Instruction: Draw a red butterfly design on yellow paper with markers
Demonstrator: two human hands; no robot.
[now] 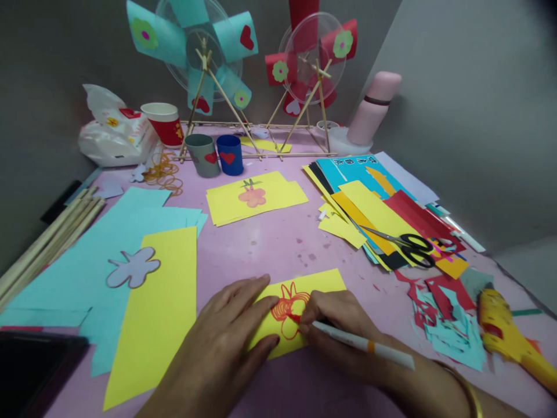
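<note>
My right hand (335,319) is closed round a white marker (374,346) with an orange band. Its red tip rests on a butterfly outline drawn in red on a small yellow paper (322,283); the upper wings carry curved red strokes. My left hand (230,337) lies flat with fingers spread, pressing the left part of that paper to the table. To its left, a pale lilac butterfly cutout (134,268) lies across a long yellow sheet (161,325) and light blue paper (104,244). Farther back, a coloured butterfly shows on another yellow paper (278,194).
Scissors (409,244) lie on stacked coloured papers at right, near paper scraps (452,325) and a yellow glue gun (496,325). Two paper-and-stick wheels (204,64), small cups (229,155) and a pink bottle (374,107) stand behind. Wooden sticks (47,232) are at left.
</note>
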